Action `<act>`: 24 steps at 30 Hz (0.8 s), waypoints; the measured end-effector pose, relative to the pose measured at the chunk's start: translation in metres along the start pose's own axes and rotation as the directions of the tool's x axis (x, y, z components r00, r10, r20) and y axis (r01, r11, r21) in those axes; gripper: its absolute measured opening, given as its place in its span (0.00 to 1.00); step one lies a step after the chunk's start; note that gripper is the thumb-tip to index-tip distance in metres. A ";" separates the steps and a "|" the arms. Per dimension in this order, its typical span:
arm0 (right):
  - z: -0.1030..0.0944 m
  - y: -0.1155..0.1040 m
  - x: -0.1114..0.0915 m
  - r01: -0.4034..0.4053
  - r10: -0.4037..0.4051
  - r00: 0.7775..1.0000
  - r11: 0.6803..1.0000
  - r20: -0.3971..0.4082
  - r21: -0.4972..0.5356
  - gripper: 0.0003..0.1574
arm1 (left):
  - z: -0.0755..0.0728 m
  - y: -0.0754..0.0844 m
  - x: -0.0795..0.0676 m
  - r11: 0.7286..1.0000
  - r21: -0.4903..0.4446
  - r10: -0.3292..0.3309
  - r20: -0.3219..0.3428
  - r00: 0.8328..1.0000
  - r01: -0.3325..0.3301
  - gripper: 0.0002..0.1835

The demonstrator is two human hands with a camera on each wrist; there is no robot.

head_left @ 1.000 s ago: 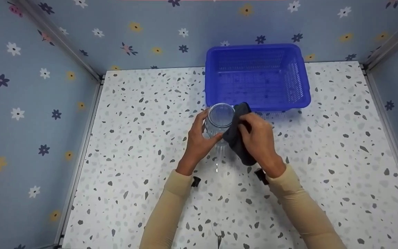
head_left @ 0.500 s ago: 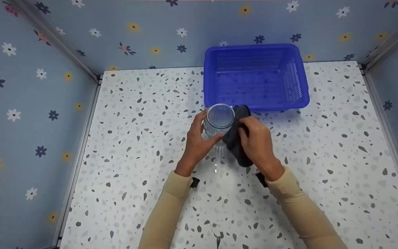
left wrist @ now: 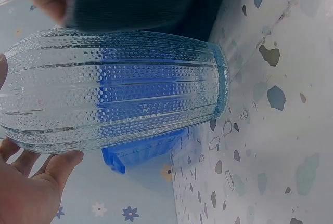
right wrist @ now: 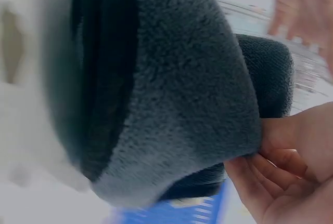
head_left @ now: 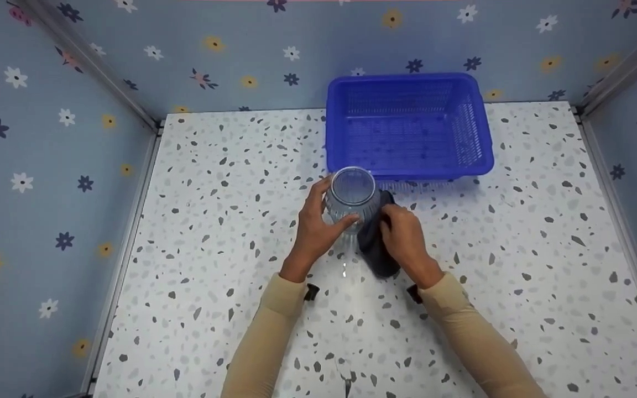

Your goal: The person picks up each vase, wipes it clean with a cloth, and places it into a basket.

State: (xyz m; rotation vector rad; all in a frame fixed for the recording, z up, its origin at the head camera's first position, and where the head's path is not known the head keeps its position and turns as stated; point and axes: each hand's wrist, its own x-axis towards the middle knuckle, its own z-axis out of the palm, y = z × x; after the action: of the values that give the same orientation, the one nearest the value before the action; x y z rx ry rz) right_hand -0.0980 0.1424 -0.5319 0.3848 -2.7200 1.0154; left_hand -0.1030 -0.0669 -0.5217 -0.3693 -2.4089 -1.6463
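The person wears long sleeves of one plain beige colour; the left sleeve (head_left: pixel 257 348) and the right sleeve (head_left: pixel 481 342) are of the same kind. The fabric fits rather closely, and on the right one some fine creases run across, just behind the wrist. Each sleeve finishes in a wide band, the left cuff (head_left: pixel 284 294) and the right cuff (head_left: pixel 447 293). At the inner side of each sits a small, blocky black piece, one on the left (head_left: pixel 312 292) and one on the right (head_left: pixel 414 294), with details too small to tell. Both hands (head_left: pixel 318 226) are bare.
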 end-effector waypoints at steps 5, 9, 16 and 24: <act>0.019 0.017 -0.001 -0.029 0.032 0.995 0.999 0.091 -0.029 0.07 | 0.002 0.000 -0.001 1.000 -0.004 -0.002 0.006 1.000 0.002 0.46; 0.020 0.019 -0.001 -0.051 0.052 0.992 0.999 0.119 -0.009 0.06 | 0.003 -0.001 -0.002 1.000 -0.008 0.010 0.005 1.000 -0.010 0.46; 0.000 0.007 0.005 -0.113 0.105 0.981 0.993 0.162 0.045 0.07 | 0.002 -0.001 -0.003 1.000 -0.002 0.006 0.011 1.000 -0.006 0.46; -0.038 -0.019 0.014 -0.114 0.104 0.991 0.985 0.083 0.129 0.07 | 0.000 -0.001 -0.001 1.000 -0.015 -0.011 0.013 1.000 0.012 0.46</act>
State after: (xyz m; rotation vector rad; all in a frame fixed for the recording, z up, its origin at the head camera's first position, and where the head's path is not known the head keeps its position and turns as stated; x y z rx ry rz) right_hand -0.1013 0.1514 -0.4877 0.3043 -2.7754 1.2406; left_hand -0.1021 -0.0676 -0.5224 -0.3704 -2.4138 -1.6727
